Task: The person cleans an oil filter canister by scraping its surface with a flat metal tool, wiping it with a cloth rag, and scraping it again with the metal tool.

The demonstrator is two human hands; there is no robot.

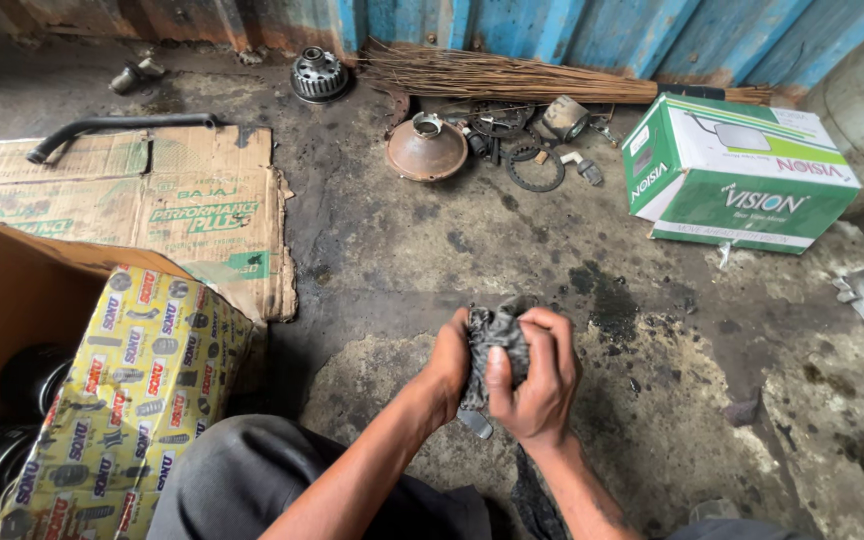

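Head view: dirty grey rag [497,335], bunched around a small metal part [475,422] whose tip shows below, clasped between both hands. Left hand [449,362] closed on the rag; right hand [542,378] wrapped over it, thumb pressing. Wiping under way; part mostly covered. Ahead of the hands: oily floor [402,250], rusty bell-shaped part [426,148], green-and-white carton [737,175]. Left: printed yellow box [127,390].

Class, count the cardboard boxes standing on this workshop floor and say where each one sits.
2. A green and white box stands at the upper right by the blue wall. An open brown box with patterned yellow flaps sits at the left, beside the person's knee. Others may lie outside the picture.
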